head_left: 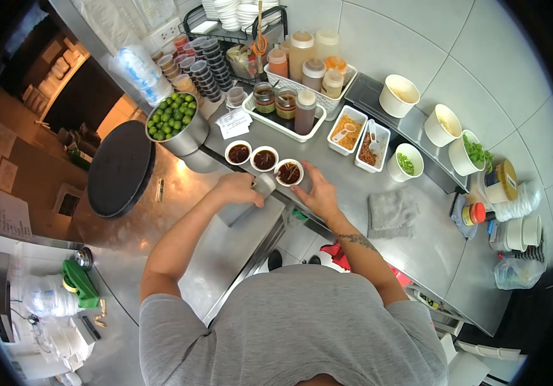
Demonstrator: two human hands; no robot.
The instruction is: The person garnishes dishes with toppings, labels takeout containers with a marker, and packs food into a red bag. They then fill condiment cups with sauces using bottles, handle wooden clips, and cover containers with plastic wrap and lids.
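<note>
Three small white cups of dark sauce stand in a row on the steel counter: a left cup [238, 152], a middle cup [264, 158] and a right cup [289, 173]. Pale shreds lie in the sauce of the middle and right ones. My right hand [317, 191] is at the right cup, its fingers apart around the cup's right side. Below the middle cup, my left hand [238, 190] is closed on a grey metal item [262, 185], whose exact shape is partly hidden by the fingers.
Behind the cups are a pot of limes [172, 118], a white tray of jars and a bottle [283, 127], and two topping containers [347, 130]. A grey cloth [393, 213] lies right of my right hand. White tubs [399, 96] line the back right.
</note>
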